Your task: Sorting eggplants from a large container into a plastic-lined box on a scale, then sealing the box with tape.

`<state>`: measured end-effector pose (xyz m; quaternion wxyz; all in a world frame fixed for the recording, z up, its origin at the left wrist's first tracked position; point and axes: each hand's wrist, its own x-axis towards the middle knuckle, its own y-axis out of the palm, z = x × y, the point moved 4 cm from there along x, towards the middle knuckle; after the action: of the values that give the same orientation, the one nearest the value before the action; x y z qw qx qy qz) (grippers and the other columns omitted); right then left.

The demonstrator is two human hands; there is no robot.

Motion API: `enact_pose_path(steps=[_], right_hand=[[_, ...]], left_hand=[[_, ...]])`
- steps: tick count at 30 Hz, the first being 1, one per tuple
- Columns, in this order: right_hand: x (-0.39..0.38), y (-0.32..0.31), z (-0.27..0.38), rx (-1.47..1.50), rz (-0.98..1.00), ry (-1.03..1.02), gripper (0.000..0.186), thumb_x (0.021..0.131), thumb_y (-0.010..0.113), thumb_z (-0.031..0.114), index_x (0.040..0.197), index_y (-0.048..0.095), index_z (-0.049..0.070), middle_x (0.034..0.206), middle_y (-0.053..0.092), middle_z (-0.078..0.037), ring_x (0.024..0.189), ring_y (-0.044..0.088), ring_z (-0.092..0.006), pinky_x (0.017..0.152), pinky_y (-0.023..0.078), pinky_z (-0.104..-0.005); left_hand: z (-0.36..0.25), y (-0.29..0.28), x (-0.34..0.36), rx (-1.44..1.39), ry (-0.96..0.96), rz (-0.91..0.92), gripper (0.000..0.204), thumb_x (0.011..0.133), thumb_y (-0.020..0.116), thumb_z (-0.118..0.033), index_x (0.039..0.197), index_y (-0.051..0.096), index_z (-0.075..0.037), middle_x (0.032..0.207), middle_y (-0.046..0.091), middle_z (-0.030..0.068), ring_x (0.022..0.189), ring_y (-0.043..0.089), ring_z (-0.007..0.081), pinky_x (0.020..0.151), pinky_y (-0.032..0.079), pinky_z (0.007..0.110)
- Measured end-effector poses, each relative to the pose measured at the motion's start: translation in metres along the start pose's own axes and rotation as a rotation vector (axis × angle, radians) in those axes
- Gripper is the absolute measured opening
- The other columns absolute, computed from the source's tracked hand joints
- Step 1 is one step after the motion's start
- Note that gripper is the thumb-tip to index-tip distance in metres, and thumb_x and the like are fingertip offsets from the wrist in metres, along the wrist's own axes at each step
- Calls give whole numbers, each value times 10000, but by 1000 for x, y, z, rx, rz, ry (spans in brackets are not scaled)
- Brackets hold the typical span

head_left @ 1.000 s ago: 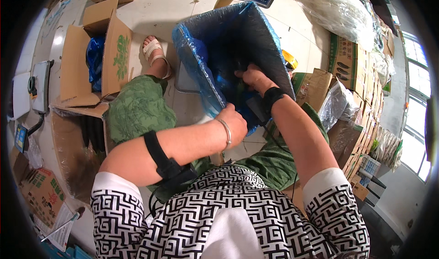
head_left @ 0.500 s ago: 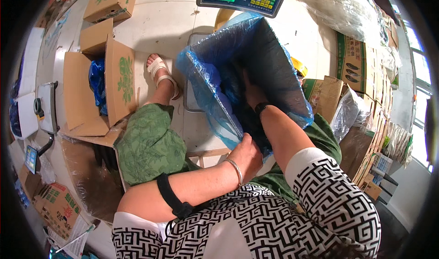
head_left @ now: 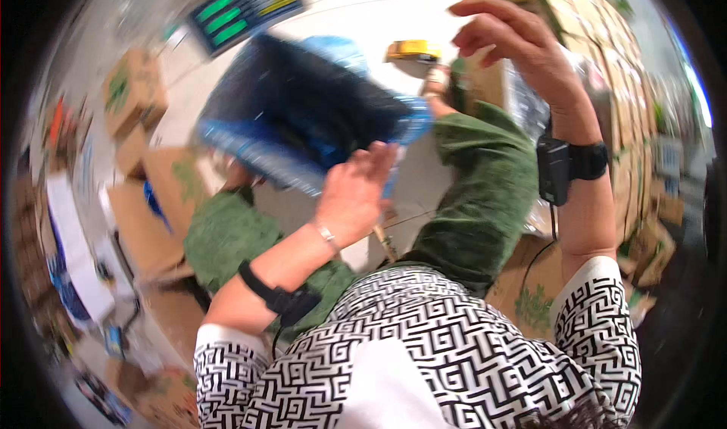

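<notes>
Cardboard-strewn floor, left hand touching blue-lined box

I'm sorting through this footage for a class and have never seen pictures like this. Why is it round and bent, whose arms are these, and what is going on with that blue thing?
The picture comes from a wide fisheye camera worn on a person's head, looking down, so straight edges bend and the person's own arms come in from below. It is blurred. There is no machine, only two bare hands. The left hand is open at the rim of a box lined with a blue plastic bag; whether it touches is hard to tell. The right hand is raised, open and empty, with a black wrist strap below it. The person sits in green trousers. On the floor lie flattened cardboard boxes, and a scale display sits beyond the box.
</notes>
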<state>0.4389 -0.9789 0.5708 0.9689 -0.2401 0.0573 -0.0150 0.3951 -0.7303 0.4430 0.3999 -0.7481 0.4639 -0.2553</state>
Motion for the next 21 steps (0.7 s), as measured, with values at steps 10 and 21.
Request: enact_pose_path(steps=[10,21], right_hand=[[-349,-190,-279,-135,-890,800,250,863,613,247,836,640,0,681,621,-47,594,573,-106,545,467,-261],[-229,-146,-473,-718,-587,751,291,914,426,153,1176,513,63,1239,505,-215,1167,467,-373,962,396,-452]], left_hand=[[-21,40,45,609,149,215,585,775,639,-208,1305,458,-40,1505,220,86,1394,164,329,1122,142,471],[-44,53,31,771,253,372,396,808,581,-215,1179,575,-77,1458,337,108,1378,215,332,1114,114,518]])
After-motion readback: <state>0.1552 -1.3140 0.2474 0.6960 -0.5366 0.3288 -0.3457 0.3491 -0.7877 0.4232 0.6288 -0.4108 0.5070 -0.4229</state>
